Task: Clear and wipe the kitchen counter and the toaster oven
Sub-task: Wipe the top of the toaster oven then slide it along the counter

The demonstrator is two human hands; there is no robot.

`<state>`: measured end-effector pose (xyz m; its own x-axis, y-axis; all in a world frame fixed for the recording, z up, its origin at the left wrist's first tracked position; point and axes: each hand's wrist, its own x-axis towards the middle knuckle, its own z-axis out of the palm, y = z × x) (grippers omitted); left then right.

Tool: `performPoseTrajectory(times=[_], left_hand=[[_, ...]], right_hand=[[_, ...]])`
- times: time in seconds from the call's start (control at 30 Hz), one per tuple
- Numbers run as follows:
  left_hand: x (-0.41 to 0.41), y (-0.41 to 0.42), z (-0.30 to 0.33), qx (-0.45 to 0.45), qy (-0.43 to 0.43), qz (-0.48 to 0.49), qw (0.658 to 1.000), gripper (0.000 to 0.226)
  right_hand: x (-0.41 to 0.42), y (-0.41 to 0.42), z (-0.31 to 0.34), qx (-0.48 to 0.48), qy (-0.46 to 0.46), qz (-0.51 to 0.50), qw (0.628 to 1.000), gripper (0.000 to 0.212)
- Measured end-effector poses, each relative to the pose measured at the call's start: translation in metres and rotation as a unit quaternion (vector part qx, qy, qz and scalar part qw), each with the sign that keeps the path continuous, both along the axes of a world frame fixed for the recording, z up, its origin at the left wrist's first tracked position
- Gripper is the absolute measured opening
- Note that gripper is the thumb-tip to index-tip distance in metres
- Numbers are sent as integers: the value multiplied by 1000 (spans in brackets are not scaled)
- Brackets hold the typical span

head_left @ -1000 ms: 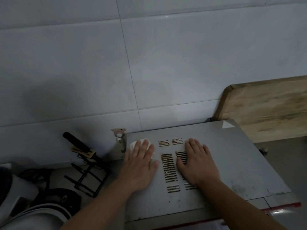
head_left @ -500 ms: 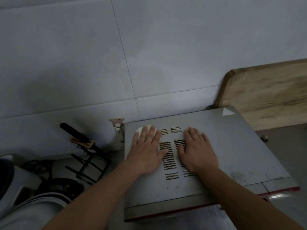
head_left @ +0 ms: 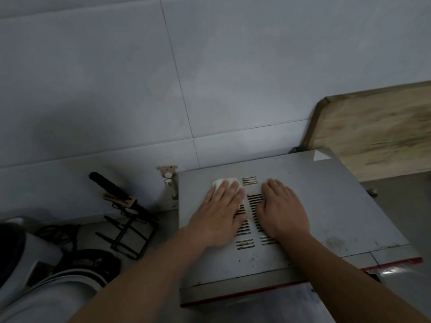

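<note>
The wiping of the toaster oven (head_left: 326,206) top, at 5 o'clock, is in hand. The left hand (head_left: 219,215) presses flat the white cloth (head_left: 222,183); the right hand (head_left: 283,212) rests flat beside it. The next stroke probably needs pressure toward 3 o'clock.

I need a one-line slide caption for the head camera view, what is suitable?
Left hand presses a white cloth on the toaster oven top; right hand rests flat beside it.
</note>
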<state>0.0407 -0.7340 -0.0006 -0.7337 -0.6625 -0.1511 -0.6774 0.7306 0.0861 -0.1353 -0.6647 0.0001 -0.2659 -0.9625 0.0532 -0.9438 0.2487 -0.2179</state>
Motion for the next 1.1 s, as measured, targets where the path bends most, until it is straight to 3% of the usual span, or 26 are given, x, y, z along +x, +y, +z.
performPoseTrajectory(times=[0.13, 0.27, 0.47, 0.63, 0.77, 1.1], left_hand=[[38, 67, 0, -7, 27, -38, 999, 67], [74, 112, -12, -44, 0, -65, 997, 70], [69, 112, -8, -22, 7, -34, 999, 76], [36, 54, 5, 30, 29, 65, 997, 79], [18, 26, 4, 38, 2, 80, 996, 80], [89, 124, 3, 35, 15, 100, 994, 78]], right_hand=[[-1, -1, 1, 13, 5, 7, 1000, 62], [0, -2, 2, 15, 7, 2, 1000, 62], [1, -2, 2, 18, 10, 2, 1000, 62], [0, -3, 0, 12, 12, 3, 1000, 61], [-1, -4, 0, 7, 11, 6, 1000, 61], [-1, -2, 0, 0, 18, 17, 1000, 63]])
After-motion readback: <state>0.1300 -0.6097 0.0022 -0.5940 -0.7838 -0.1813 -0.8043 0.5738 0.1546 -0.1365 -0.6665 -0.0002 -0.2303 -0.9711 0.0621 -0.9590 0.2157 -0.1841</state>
